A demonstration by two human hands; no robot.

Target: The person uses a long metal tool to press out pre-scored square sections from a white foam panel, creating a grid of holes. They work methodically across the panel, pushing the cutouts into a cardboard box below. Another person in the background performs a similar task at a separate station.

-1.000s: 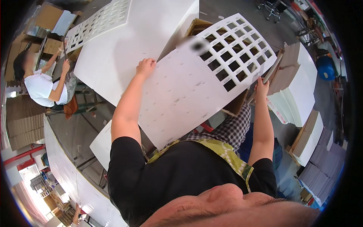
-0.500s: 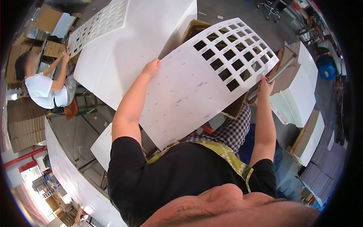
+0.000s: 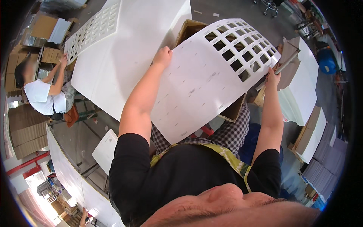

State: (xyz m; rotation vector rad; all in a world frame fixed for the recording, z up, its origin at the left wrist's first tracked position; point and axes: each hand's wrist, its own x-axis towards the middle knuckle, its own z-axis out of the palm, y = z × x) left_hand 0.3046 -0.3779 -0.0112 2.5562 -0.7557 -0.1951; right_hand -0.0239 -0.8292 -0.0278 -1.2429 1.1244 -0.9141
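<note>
A large white printed sheet (image 3: 189, 90) is stretched between my two hands, slanting across my lap. Rows of square holes run through its far right part; small printed marks dot the rest. My left hand (image 3: 163, 56) is closed on its upper left edge. At the opposite edge, near the holes, my right hand (image 3: 272, 76) grips it with fingers closed. A grey metal rod (image 3: 288, 61) shows just beyond my right hand; whether they touch I cannot tell. Under the sheet stands an open cardboard box (image 3: 188, 29), mostly covered.
A white-topped table (image 3: 132, 45) lies to the left. Across it another person (image 3: 43, 90) holds a similar holed sheet (image 3: 96, 26). White sheets (image 3: 302, 83) are stacked at right, near more piled boards (image 3: 325, 166). A blue barrel (image 3: 326, 62) stands farther right.
Both my hands have moved right and slightly away from me, carrying the sheet along. Its holed end now looks more foreshortened. The other person's pose is nearly the same.
</note>
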